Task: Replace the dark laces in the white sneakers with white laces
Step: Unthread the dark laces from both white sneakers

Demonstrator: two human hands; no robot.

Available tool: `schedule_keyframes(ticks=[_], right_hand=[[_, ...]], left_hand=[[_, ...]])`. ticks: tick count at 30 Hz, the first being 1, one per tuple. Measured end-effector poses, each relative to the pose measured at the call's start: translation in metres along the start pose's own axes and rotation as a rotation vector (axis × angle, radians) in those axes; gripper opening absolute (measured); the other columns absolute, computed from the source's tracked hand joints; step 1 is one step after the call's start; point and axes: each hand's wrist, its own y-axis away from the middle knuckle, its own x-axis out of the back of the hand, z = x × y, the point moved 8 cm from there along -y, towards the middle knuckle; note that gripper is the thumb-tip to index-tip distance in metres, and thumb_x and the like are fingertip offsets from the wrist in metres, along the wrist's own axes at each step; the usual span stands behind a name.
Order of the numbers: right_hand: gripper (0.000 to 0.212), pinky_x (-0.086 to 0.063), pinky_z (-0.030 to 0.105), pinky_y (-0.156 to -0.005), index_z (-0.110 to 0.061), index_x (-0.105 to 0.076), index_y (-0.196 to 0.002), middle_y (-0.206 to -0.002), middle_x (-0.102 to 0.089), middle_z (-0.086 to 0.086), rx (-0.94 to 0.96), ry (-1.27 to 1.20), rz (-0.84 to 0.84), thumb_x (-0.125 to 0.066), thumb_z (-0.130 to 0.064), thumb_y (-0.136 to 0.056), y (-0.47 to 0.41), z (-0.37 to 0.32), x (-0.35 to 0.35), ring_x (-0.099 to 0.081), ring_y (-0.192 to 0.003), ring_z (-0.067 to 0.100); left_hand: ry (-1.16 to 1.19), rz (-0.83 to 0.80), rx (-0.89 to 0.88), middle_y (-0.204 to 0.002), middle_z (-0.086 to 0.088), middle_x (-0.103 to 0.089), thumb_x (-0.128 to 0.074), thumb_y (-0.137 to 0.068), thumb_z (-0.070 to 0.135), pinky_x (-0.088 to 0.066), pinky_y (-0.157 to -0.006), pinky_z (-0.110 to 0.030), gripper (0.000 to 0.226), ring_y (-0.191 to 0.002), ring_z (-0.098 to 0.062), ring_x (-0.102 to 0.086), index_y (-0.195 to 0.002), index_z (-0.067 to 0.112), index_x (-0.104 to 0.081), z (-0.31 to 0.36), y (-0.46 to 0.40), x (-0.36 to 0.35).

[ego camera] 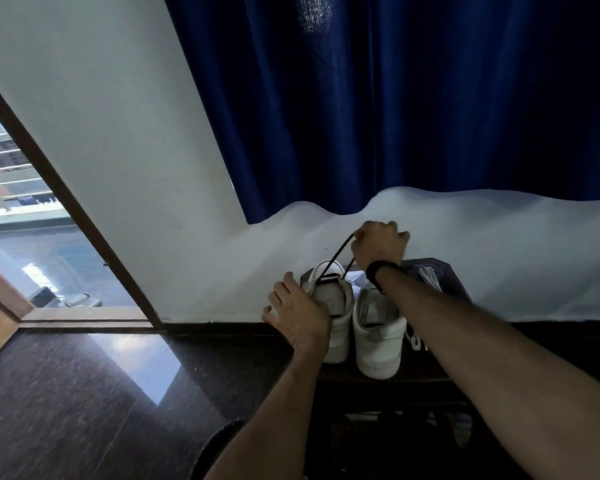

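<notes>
right grip (380, 245) pinching dark lace (336, 258) taut | left grip (300, 315) clasping left sneaker (336, 306) | laces half-out

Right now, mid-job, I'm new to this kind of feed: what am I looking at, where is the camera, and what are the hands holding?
This is one wide-angle picture from a camera worn on a person's head, looking forward and down; there is no robot, only two bare arms. Two white sneakers stand side by side on a dark stand by the wall, heels toward the camera. The left hand steadies the left sneaker. The right hand, raised above the shoes, is closed on the dark lace and holds it taut up from that sneaker. The right sneaker sits untouched beside it. Something white, maybe the new white laces, lies behind the right forearm; it's too blurred to be sure.
</notes>
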Motion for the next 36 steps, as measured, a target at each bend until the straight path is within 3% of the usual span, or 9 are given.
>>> schedule_keyframes(ticks=[3, 6, 10, 15, 21, 24, 27, 29, 36], right_hand=[[0.035, -0.036, 0.041, -0.095, -0.011, -0.062, -0.115, -0.115, -0.061, 0.010, 0.104, 0.100, -0.135, -0.052, -0.027, -0.086, -0.007, 0.001, -0.010, -0.047, -0.114, 0.028], [0.050, -0.036, 0.039, -0.099, -0.017, -0.056, -0.131, -0.130, -0.056, 0.004, 0.555, 0.046, -0.231, -0.062, -0.032, -0.084, 0.011, -0.044, -0.019, -0.043, -0.121, 0.026], [0.023, -0.034, 0.037, -0.093, -0.023, -0.067, -0.109, -0.108, -0.069, 0.000, 0.933, 0.327, -0.291, -0.051, -0.028, -0.093, 0.054, -0.086, -0.043, -0.052, -0.108, 0.023], [0.025, -0.032, 0.038, -0.088, -0.020, -0.071, -0.097, -0.100, -0.069, 0.001, 0.754, 0.340, -0.113, -0.049, -0.012, -0.086, 0.038, -0.078, -0.024, -0.053, -0.102, 0.023], [0.025, -0.034, 0.038, -0.086, -0.020, -0.073, -0.097, -0.092, -0.070, 0.005, -0.162, -0.102, 0.096, -0.051, -0.030, -0.090, -0.018, 0.041, 0.029, -0.054, -0.101, 0.027], [0.034, -0.037, 0.041, -0.093, -0.013, -0.064, -0.111, -0.108, -0.064, 0.007, 0.038, 0.107, -0.054, -0.056, -0.031, -0.083, -0.013, 0.020, 0.009, -0.049, -0.111, 0.028], [0.057, -0.037, 0.039, -0.102, -0.015, -0.050, -0.137, -0.136, -0.053, 0.006, 0.459, -0.059, -0.285, -0.063, -0.031, -0.084, 0.011, -0.037, -0.020, -0.043, -0.126, 0.028], [0.049, -0.040, 0.038, -0.103, -0.020, -0.053, -0.136, -0.136, -0.054, 0.004, 0.655, -0.100, -0.503, -0.061, -0.033, -0.089, 0.038, -0.069, -0.045, -0.047, -0.126, 0.026], [0.025, -0.052, 0.035, -0.082, -0.016, -0.071, -0.108, -0.109, -0.063, 0.009, 0.718, 0.010, -0.374, -0.053, -0.012, -0.091, 0.040, -0.081, -0.053, -0.064, -0.097, 0.028]], left_hand=[[-0.015, 0.051, -0.033, -0.109, -0.004, -0.052, -0.071, -0.064, 0.016, -0.034, -0.089, -0.046, 0.054, -0.105, -0.026, -0.049, -0.116, 0.020, -0.055, 0.003, -0.001, -0.001], [-0.079, 0.014, -0.073, -0.107, -0.003, -0.053, -0.072, -0.069, 0.021, -0.032, -0.088, -0.045, 0.039, -0.105, -0.025, -0.047, -0.106, 0.022, -0.061, 0.007, -0.003, -0.005], [-0.061, -0.036, -0.073, -0.112, 0.000, -0.057, -0.062, -0.081, 0.023, -0.029, -0.090, -0.042, 0.031, -0.110, -0.023, -0.047, -0.112, 0.023, -0.060, 0.005, -0.004, -0.008], [-0.024, -0.073, -0.049, -0.113, 0.001, -0.057, -0.060, -0.080, 0.022, -0.030, -0.089, -0.042, 0.034, -0.112, -0.023, -0.049, -0.114, 0.024, -0.057, 0.003, -0.004, -0.008], [0.010, -0.110, -0.051, -0.114, 0.002, -0.054, -0.060, -0.077, 0.019, -0.030, -0.091, -0.041, 0.041, -0.112, -0.021, -0.048, -0.116, 0.025, -0.054, 0.004, -0.004, -0.012], [0.042, -0.108, -0.048, -0.116, 0.003, -0.054, -0.060, -0.077, 0.018, -0.030, -0.091, -0.042, 0.042, -0.112, -0.020, -0.050, -0.118, 0.025, -0.053, 0.004, -0.005, -0.016], [0.066, -0.105, -0.041, -0.114, 0.005, -0.058, -0.058, -0.079, 0.017, -0.030, -0.090, -0.041, 0.040, -0.111, -0.020, -0.053, -0.117, 0.027, -0.052, 0.003, -0.005, -0.018], [0.079, -0.099, -0.035, -0.113, 0.005, -0.062, -0.057, -0.082, 0.017, -0.030, -0.088, -0.040, 0.035, -0.110, -0.020, -0.055, -0.115, 0.028, -0.053, 0.001, -0.006, -0.018], [0.099, -0.100, -0.038, -0.110, 0.007, -0.063, -0.057, -0.083, 0.018, -0.030, -0.088, -0.039, 0.033, -0.107, -0.019, -0.056, -0.114, 0.028, -0.052, 0.001, -0.007, -0.021]])
